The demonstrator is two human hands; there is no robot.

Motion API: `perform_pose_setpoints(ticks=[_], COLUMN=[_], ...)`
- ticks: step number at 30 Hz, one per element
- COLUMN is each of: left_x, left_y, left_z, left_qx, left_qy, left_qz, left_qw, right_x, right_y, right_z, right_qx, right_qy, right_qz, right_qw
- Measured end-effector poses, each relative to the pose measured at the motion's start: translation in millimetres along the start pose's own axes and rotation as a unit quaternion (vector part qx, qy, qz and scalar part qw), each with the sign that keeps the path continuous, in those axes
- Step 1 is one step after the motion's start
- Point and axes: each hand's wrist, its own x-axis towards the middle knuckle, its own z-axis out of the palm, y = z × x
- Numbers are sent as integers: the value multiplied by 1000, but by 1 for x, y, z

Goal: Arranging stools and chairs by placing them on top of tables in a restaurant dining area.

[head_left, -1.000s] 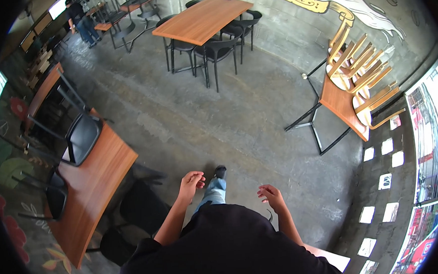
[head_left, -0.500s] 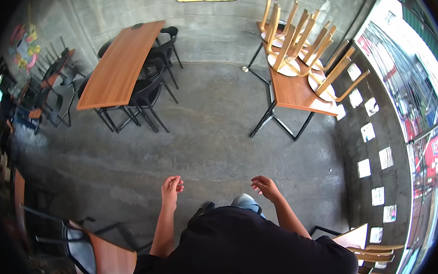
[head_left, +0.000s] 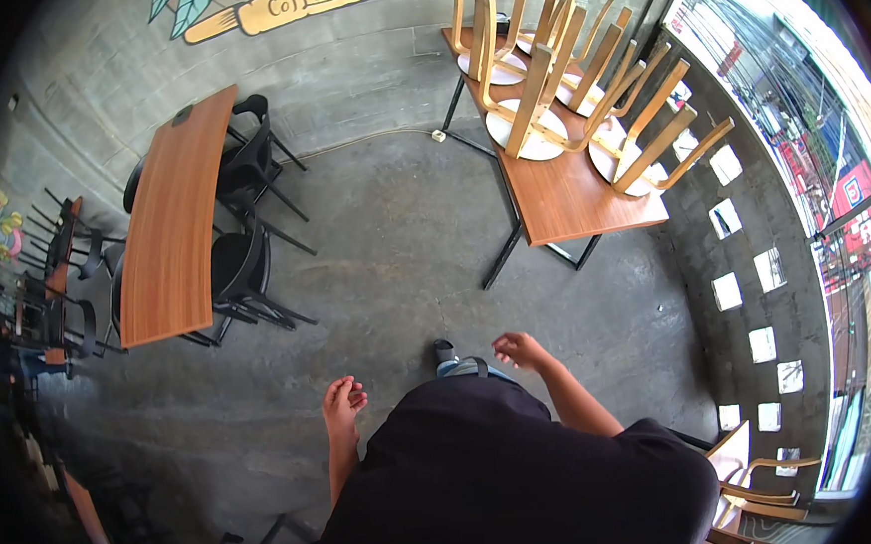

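Both of my hands hang in front of me over the grey concrete floor (head_left: 386,275), touching nothing. My left hand (head_left: 343,409) has its fingers loosely bent and holds nothing. On the other side of my body, my right hand (head_left: 521,351) is also empty, its fingers slightly curled and apart. Ahead to the right stands a wooden table (head_left: 581,208) with black metal legs. Several upturned stools (head_left: 526,127) rest on it, with pale round seats down and wooden legs up. My right hand is nearer to this table than my left.
A long wooden table (head_left: 169,238) with black chairs (head_left: 241,264) along it stands ahead to the left. A wall (head_left: 343,68) with a painted sign closes the far side. Along the right runs a low wall (head_left: 693,246) with square openings. More wooden furniture (head_left: 736,463) stands behind me at right.
I have stepped forward, and my view has turned right. The table with the stools now looks closer, while the long table sits farther left. Both hands stay empty.
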Motion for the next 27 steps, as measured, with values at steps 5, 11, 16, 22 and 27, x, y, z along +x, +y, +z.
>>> perform_pose_setpoints(ticks=[5, 11, 16, 22, 27], left_x=[72, 144, 234, 355, 444], left_y=[61, 103, 135, 224, 320], left_z=[53, 68, 77, 84, 65], left_qx=[46, -45, -45, -52, -37], left_qy=[-42, -5, -6, -23, -31], left_qz=[44, 83, 54, 63, 156], left_qw=[997, 996, 997, 996, 986], right_x=[108, 192, 258, 348, 432], right_y=[-119, -269, -322, -376, -454], right_z=[-59, -38, 14, 38, 39], right_qx=[-67, 76, 68, -3, 2], right_qy=[27, -38, -138, -147, -141], right_qz=[-103, -122, -115, -33, -41], right_qw=[992, 989, 981, 989, 989])
